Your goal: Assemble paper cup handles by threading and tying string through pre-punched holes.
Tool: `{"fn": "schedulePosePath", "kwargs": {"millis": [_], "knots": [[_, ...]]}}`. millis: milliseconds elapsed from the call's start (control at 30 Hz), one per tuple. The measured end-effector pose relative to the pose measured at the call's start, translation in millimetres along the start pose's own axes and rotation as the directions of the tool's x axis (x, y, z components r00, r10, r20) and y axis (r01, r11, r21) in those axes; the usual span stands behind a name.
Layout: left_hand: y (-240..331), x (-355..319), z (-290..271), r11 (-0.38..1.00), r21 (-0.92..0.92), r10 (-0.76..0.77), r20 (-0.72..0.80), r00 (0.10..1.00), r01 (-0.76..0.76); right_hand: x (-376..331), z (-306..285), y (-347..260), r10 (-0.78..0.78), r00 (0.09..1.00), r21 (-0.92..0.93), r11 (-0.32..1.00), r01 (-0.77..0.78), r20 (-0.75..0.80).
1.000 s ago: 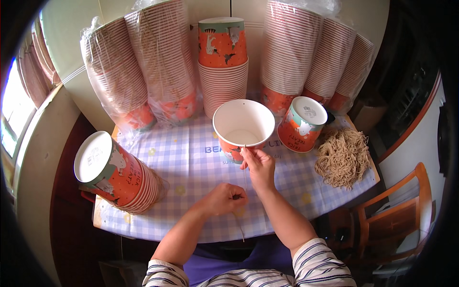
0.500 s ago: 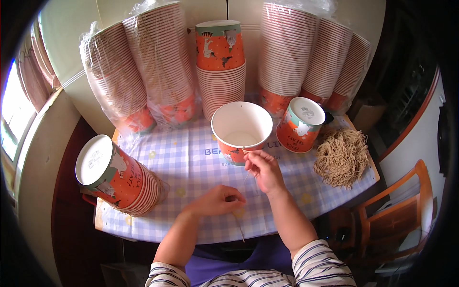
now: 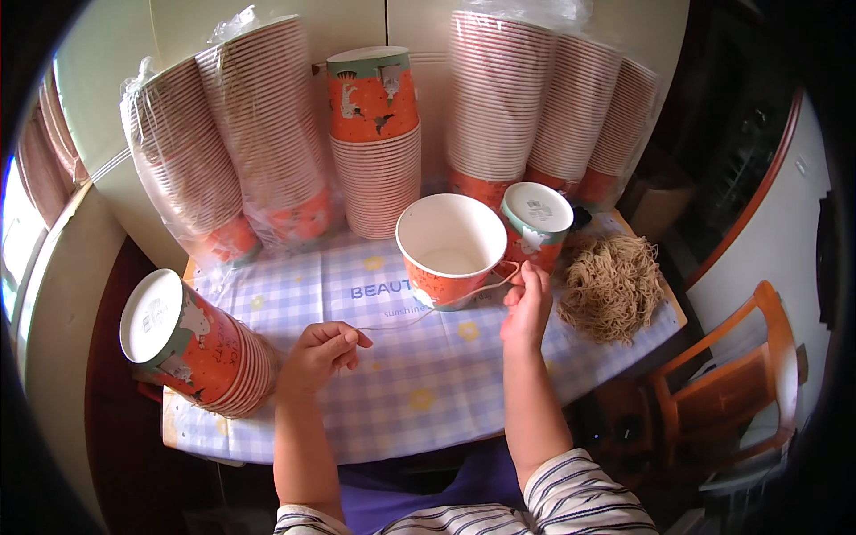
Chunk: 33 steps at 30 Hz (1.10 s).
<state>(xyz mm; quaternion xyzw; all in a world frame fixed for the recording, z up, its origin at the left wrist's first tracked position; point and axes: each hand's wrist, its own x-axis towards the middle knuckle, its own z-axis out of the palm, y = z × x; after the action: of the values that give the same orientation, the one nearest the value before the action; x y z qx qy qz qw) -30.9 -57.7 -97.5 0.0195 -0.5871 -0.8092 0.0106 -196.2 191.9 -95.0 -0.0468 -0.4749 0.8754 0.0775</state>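
Observation:
An orange paper bucket with a white inside stands mouth up at mid-table. Beside its right rim, my right hand pinches a thin tan cord. A small loop of the cord stands out at those fingertips. From there the cord runs down past the bucket's front to my left hand, whose thumb and fingers close on its other part. Whether the cord is fastened to the bucket cannot be made out. An upside-down orange and green bucket stands just behind my right hand.
A tangled pile of tan cords lies at the table's right. Nested buckets lean at the left edge, near my left forearm. Tall bucket stacks line the back, several in clear plastic. A checked cloth covers the table; a wooden chair stands right.
My hands have moved apart, the left one leftward and the right one to the bucket's right side. The cord now stretches between them. The whole view has shifted slightly.

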Motion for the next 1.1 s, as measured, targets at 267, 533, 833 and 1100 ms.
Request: {"fn": "schedulePosePath", "kwargs": {"millis": [267,533,833,1100], "knots": [[-6.3,7.6,29.5,0.932,0.298,-0.276,0.206,0.939,0.209,-61.3,18.9,7.8,-0.354,0.375,-0.051,0.666,0.744,0.857],[-11.2,7.6,30.9,0.957,0.102,-0.274,0.033,0.961,0.27,-64.6,22.0,9.8,0.317,0.356,-0.457,0.774,0.439,0.879],[-4.9,11.3,24.9,0.928,0.039,-0.372,0.119,0.921,0.37,-49.4,16.1,4.3,0.139,0.511,-0.404,0.794,0.454,0.848],[-8.1,9.4,17.3,0.941,0.041,-0.338,0.153,0.929,0.336,-42.6,14.2,3.4,0.068,0.601,-0.417,0.782,0.464,0.796]]}}
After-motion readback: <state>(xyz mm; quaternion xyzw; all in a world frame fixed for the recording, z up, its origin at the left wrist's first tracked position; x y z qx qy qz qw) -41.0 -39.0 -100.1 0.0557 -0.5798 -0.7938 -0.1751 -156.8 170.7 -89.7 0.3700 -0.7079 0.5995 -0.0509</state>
